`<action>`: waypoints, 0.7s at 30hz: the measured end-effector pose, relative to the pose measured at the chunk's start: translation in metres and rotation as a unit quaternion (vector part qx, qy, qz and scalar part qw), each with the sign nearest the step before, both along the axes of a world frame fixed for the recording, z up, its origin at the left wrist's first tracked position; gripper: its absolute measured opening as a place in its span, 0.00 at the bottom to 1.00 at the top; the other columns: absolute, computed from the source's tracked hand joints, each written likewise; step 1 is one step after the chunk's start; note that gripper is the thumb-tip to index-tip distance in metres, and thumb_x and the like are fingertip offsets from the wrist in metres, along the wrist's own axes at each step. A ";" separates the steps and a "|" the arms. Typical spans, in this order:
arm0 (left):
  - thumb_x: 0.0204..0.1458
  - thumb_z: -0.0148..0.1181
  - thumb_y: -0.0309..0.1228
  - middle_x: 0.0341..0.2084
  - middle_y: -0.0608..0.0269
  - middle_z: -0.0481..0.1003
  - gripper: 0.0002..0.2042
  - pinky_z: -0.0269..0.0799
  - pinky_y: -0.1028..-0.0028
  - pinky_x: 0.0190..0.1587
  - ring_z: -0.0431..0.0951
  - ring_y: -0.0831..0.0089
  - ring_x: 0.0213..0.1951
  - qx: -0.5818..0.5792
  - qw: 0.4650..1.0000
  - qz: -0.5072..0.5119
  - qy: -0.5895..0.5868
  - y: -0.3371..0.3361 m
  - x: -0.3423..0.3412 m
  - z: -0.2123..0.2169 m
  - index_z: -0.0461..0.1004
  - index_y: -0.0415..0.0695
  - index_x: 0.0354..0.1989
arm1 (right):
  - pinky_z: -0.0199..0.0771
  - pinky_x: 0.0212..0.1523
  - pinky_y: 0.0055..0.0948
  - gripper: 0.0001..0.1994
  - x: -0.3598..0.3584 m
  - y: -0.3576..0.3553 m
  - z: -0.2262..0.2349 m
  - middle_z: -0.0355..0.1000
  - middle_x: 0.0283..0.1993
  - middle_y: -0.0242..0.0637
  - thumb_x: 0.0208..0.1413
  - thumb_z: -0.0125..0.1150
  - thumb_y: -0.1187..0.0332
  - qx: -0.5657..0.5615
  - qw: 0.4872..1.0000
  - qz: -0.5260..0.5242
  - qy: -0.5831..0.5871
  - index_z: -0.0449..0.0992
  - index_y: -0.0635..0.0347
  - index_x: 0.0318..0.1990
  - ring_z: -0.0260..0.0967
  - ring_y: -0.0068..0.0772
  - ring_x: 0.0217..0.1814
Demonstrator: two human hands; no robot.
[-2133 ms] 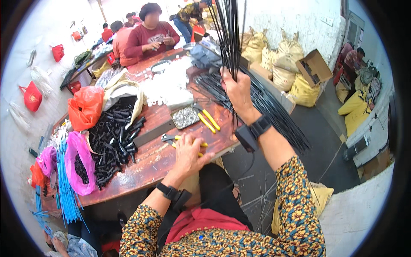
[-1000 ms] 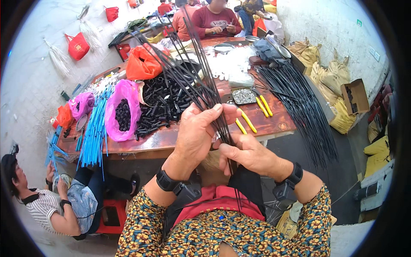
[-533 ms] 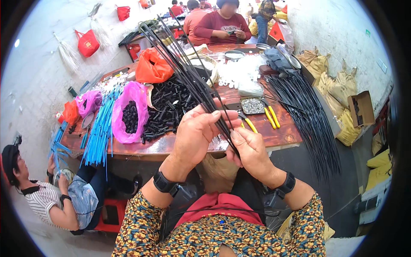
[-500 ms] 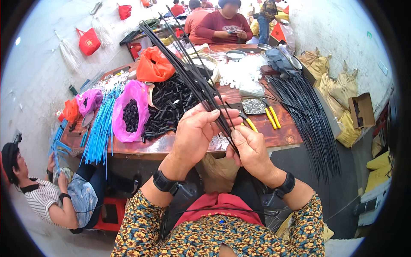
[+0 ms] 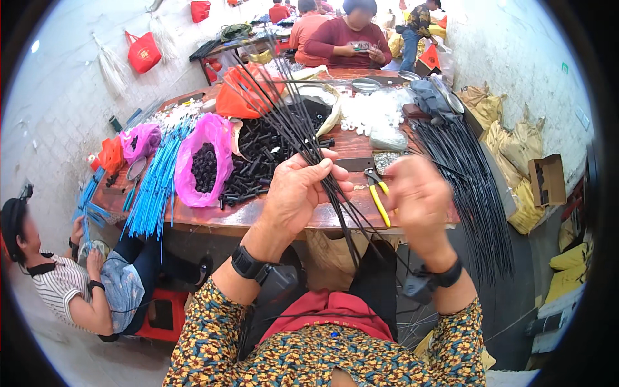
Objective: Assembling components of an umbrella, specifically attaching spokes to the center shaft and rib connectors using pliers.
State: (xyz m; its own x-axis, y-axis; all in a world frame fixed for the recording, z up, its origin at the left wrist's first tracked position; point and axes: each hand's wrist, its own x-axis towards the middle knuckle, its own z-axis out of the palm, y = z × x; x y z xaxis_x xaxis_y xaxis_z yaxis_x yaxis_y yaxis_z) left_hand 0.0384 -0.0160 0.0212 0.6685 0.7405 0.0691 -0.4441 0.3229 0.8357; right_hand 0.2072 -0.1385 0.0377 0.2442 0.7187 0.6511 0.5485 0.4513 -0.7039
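Note:
My left hand [image 5: 298, 190] is closed around a loose bundle of thin black rods [image 5: 284, 119]. The rods fan out above the fist, and their lower ends spread below it over my lap. To the right, my right hand [image 5: 420, 206] is apart from the bundle and smeared by motion, so I cannot make out its fingers or anything in them. Just left of it, yellow-handled pliers [image 5: 378, 201] lie on the table near the edge. Behind them stands a small container of tiny metal parts [image 5: 385, 161], partly hidden by my right hand.
On the wooden table [image 5: 248, 218] are a pink bag of small black parts [image 5: 205, 164], black tubes [image 5: 255, 164], blue rods [image 5: 155, 180], an orange bag [image 5: 242, 93], white pieces [image 5: 367, 111] and more black rods [image 5: 467, 187]. A co-worker [image 5: 77, 277] sits at left, another person [image 5: 348, 39] opposite.
My right hand has left the rods and moved right, over beside the pliers. The bundle in my left hand has spread apart. The whole view has shifted slightly.

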 end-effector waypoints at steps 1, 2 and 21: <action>0.60 0.50 0.25 0.36 0.49 0.77 0.12 0.78 0.55 0.45 0.81 0.56 0.39 -0.002 1.000 -0.007 -0.001 0.001 -0.001 0.000 0.69 0.35 0.50 | 0.59 0.20 0.20 0.08 0.006 -0.006 0.009 0.63 0.17 0.28 0.64 0.49 0.68 0.038 0.994 -0.020 0.103 0.72 0.63 0.37 0.61 0.15 0.20; 0.60 0.50 0.24 0.35 0.50 0.77 0.12 0.79 0.55 0.43 0.81 0.56 0.38 -0.007 1.000 -0.007 -0.001 0.003 -0.005 -0.003 0.68 0.35 0.51 | 0.53 0.18 0.16 0.11 0.005 -0.012 0.026 0.62 0.16 0.26 0.67 0.47 0.65 0.043 0.985 -0.062 0.158 0.73 0.62 0.37 0.57 0.12 0.17; 0.58 0.50 0.24 0.49 0.41 0.73 0.16 0.71 0.56 0.57 0.74 0.50 0.53 -0.031 0.999 -0.035 -0.020 -0.036 -0.016 0.027 0.65 0.34 0.54 | 0.68 0.31 0.21 0.08 -0.050 0.002 -0.029 0.73 0.28 0.28 0.56 0.63 0.71 -0.139 0.953 0.165 0.213 0.80 0.69 0.35 0.66 0.16 0.30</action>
